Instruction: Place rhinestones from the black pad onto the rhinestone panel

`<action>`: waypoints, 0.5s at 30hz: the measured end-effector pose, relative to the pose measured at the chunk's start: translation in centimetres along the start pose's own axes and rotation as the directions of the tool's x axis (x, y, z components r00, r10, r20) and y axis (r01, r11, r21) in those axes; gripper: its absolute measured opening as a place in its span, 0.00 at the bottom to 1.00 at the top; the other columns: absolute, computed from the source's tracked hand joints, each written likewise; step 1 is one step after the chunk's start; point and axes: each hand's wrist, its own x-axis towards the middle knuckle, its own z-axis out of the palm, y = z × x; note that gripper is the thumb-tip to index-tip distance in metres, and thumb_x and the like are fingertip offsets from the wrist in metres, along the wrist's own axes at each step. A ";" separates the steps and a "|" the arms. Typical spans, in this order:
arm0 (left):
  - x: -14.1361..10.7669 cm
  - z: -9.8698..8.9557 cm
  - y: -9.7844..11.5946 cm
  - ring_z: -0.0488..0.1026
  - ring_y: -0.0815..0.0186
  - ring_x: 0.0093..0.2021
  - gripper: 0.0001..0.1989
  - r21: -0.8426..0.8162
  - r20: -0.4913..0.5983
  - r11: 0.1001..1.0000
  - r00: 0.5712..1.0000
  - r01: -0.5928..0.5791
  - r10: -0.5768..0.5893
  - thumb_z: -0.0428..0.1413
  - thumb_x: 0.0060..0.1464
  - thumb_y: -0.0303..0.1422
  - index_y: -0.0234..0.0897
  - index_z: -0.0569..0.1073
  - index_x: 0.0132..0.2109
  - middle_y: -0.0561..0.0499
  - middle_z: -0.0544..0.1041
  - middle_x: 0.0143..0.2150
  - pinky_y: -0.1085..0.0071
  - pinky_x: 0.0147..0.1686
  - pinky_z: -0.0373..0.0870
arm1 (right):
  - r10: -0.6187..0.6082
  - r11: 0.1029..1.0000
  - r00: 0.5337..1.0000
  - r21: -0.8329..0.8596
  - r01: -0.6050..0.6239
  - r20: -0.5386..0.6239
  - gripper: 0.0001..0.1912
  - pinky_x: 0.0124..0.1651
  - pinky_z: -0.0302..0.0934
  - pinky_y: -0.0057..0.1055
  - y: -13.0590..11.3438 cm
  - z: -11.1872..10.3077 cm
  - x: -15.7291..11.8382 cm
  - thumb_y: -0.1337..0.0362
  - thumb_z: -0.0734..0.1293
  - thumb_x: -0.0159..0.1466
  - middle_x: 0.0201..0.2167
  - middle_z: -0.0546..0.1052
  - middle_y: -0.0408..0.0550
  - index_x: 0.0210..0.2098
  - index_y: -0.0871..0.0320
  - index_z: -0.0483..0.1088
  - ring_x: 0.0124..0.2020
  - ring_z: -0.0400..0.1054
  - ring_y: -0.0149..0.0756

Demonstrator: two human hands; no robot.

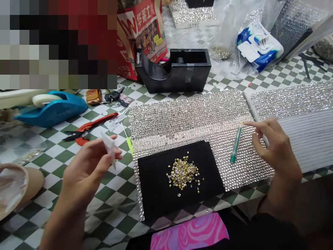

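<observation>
My left hand (90, 165), left of the sheet, is closed with a thin white piece (109, 147) pinched between thumb and fingers; blur hides whether it is paper or plastic. My right hand (273, 144) is over the rhinestone sheet (187, 118), index finger stretched out and the others loosely curled. That fingertip is at the upper end of a slim green tube (236, 144), which looks like a pen and lies slanted on the sheet. Between the hands, a heap of gold and clear rhinestones (183, 172) rests on a black mat (156, 187).
Orange-handled pliers (90, 128), keys (114, 95) and a blue tape dispenser (52, 109) are at left. Behind the sheet stands a black tape dispenser (179, 73), with a wipes pack (260, 47) farther right. A brown tub (32, 184) stands at the left edge.
</observation>
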 end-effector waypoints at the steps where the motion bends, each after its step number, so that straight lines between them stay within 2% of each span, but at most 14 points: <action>1: 0.0 0.2 0.0 0.73 0.63 0.36 0.19 0.041 -0.024 0.999 1.000 0.004 -0.003 0.61 0.56 0.41 0.44 0.73 0.54 0.52 0.76 0.36 0.66 0.37 0.68 | 0.004 1.000 0.999 -0.017 -0.005 -0.051 0.21 0.35 0.65 0.32 -0.2 0.0 -0.1 0.72 0.64 0.64 0.31 0.68 0.44 0.55 0.49 0.70 0.30 0.66 0.34; 3: 0.2 0.8 0.1 0.72 0.62 0.36 0.21 0.218 -0.074 0.976 0.997 0.003 0.013 0.62 0.55 0.39 0.44 0.71 0.56 0.52 0.75 0.38 0.66 0.38 0.66 | 0.005 0.999 0.987 -0.046 -0.013 -0.159 0.19 0.34 0.65 0.31 -0.5 -0.1 -0.2 0.72 0.66 0.64 0.30 0.72 0.42 0.52 0.50 0.71 0.28 0.68 0.33; 5: 0.5 1.5 0.1 0.70 0.63 0.37 0.21 0.410 -0.074 0.911 0.994 -0.042 0.079 0.62 0.55 0.37 0.42 0.72 0.55 0.51 0.74 0.40 0.66 0.42 0.64 | -0.008 0.998 0.973 -0.063 -0.006 -0.229 0.17 0.31 0.64 0.30 -0.7 -0.2 -0.5 0.73 0.68 0.63 0.29 0.76 0.40 0.48 0.49 0.73 0.27 0.70 0.32; 7: 0.9 1.9 0.0 0.68 0.62 0.39 0.16 0.513 -0.018 0.847 0.985 -0.139 0.172 0.60 0.57 0.35 0.41 0.74 0.52 0.50 0.74 0.42 0.65 0.47 0.62 | -0.046 0.998 0.972 -0.045 0.036 -0.232 0.16 0.29 0.64 0.28 -0.8 -0.3 -0.7 0.74 0.68 0.63 0.28 0.78 0.39 0.46 0.49 0.75 0.27 0.72 0.32; 10: 1.4 1.6 0.0 0.67 0.57 0.46 0.11 0.560 0.080 0.789 0.965 -0.251 0.249 0.57 0.59 0.33 0.39 0.75 0.49 0.47 0.74 0.44 0.61 0.56 0.58 | -0.116 0.992 0.978 0.035 0.124 -0.175 0.16 0.31 0.65 0.28 -0.8 -0.3 -1.0 0.74 0.65 0.65 0.28 0.78 0.39 0.48 0.50 0.76 0.29 0.74 0.32; 12: 1.4 1.1 0.1 0.66 0.54 0.50 0.12 0.633 0.041 0.741 0.966 -0.224 0.257 0.55 0.61 0.34 0.38 0.75 0.51 0.45 0.72 0.46 0.57 0.60 0.54 | -0.139 0.986 0.979 0.075 0.151 -0.147 0.16 0.33 0.66 0.29 -0.8 -0.1 -1.0 0.73 0.62 0.67 0.30 0.79 0.41 0.49 0.51 0.75 0.30 0.74 0.32; 15: 1.1 0.4 0.4 0.58 0.42 0.60 0.20 0.724 -0.133 0.688 0.972 -0.037 0.192 0.57 0.60 0.37 0.37 0.72 0.58 0.41 0.67 0.54 0.47 0.63 0.48 | -0.137 0.985 0.982 0.086 0.149 -0.128 0.16 0.36 0.67 0.29 -0.9 0.3 -1.0 0.73 0.61 0.68 0.33 0.80 0.44 0.51 0.54 0.75 0.33 0.75 0.32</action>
